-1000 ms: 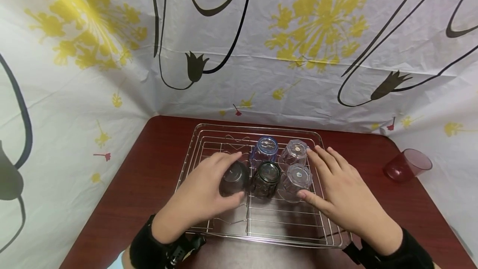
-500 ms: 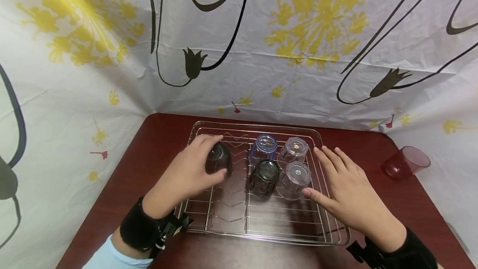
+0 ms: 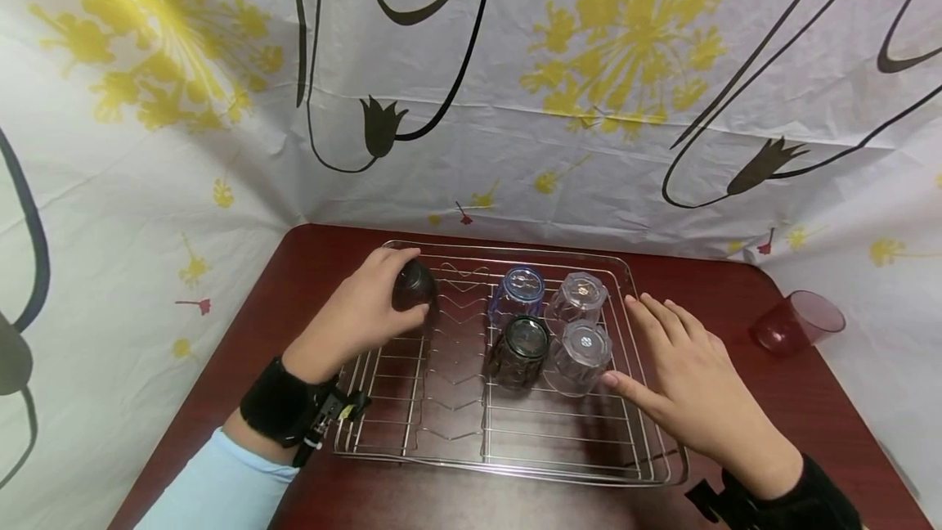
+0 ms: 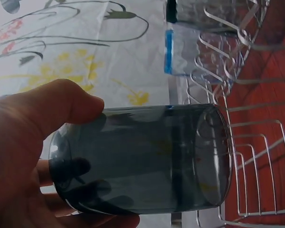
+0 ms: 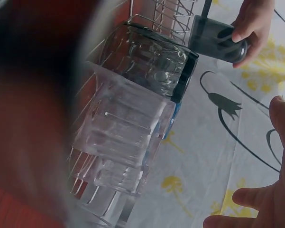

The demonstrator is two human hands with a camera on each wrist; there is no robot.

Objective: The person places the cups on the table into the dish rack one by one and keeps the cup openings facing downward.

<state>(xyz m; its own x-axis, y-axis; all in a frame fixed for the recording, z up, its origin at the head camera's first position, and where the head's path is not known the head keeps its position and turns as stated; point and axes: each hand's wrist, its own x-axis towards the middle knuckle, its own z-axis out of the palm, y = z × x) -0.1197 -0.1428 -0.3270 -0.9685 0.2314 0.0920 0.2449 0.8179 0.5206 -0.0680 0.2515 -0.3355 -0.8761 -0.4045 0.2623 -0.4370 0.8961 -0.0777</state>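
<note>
My left hand point(image 3: 363, 305) grips a smoky grey glass point(image 4: 142, 159), upside down, at the back left of the wire dish rack point(image 3: 449, 458). Its mouth is close to the rack wires in the left wrist view; whether it touches them I cannot tell. On the rack's right half stand a blue-rimmed glass point(image 3: 521, 293), a dark faceted glass point(image 3: 518, 354) and two clear faceted glasses, one behind point(image 3: 580, 298) and one in front point(image 3: 581, 357), all upside down. My right hand point(image 3: 688, 379) is spread over the rack's right edge beside the clear glasses, holding nothing.
A red glass point(image 3: 797, 322) lies tilted at the right side of the dark red table point(image 3: 736, 301). A patterned white curtain point(image 3: 471, 88) encloses the back and sides. Black straps with cameras sit on both wrists.
My left hand has carried the grey glass left and back, from beside the dark glass to the rack's back left. The right hand has drifted slightly right, off the clear glasses.
</note>
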